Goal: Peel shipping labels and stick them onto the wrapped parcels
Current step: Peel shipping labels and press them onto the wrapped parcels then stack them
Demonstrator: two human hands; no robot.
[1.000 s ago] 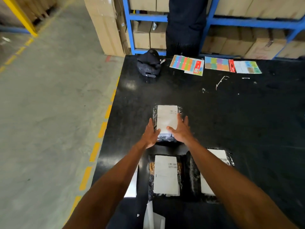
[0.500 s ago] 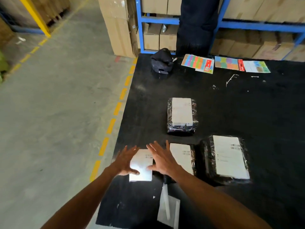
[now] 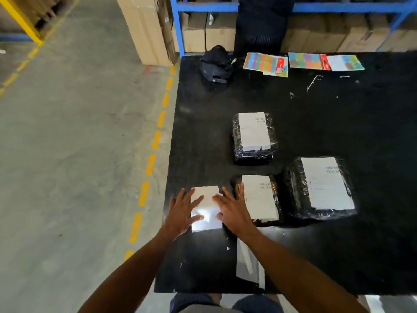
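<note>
Three black-wrapped parcels lie on the black table, each with a white label on top: a far one, a near middle one and a larger one at the right. A white label sheet lies flat near the table's left edge. My left hand rests on its left side with fingers spread. My right hand rests on its right side, fingers spread, next to the middle parcel. Neither hand grips anything.
Peeled white backing paper lies near the front edge. A black pouch and coloured sticker sheets sit at the table's far side. Blue shelving with cartons stands behind. The floor with a dashed yellow line is to the left.
Both hands left the far parcel, drew back to the near left of the table and now lie on the white sheet. The view tilted down and nearer.
</note>
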